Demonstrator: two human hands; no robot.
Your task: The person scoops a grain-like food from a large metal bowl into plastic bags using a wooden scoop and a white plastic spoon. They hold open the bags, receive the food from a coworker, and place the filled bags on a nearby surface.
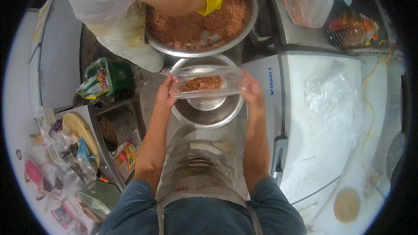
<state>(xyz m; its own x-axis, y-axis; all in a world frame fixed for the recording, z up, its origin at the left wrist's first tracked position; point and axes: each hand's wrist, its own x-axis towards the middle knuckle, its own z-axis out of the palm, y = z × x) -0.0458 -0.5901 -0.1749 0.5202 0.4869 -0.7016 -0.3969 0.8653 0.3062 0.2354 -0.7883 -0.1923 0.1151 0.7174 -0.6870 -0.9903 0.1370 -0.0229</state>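
A clear plastic bag [228, 80] is stretched sideways between my two hands. My left hand [168, 89] grips its left end and my right hand [250, 86] grips its right end. Reddish-brown minced filling [204, 84] lies in a strip at the bag's middle. Directly below is a round stainless steel bowl [225, 120], its inside partly hidden by the bag. Beyond it stands a large steel basin [253, 23] heaped with similar mince [183, 29]. A co-worker's hand in a yellow glove [210, 3] reaches into that mince.
A white chest freezer [320, 120] stands at the right, with crumpled clear plastic on its lid. Behind it are a filled plastic bag [307, 3] and a large bottle [349, 29]. At the left are a green bin [120, 78] and a cluttered shelf with a round board [78, 127].
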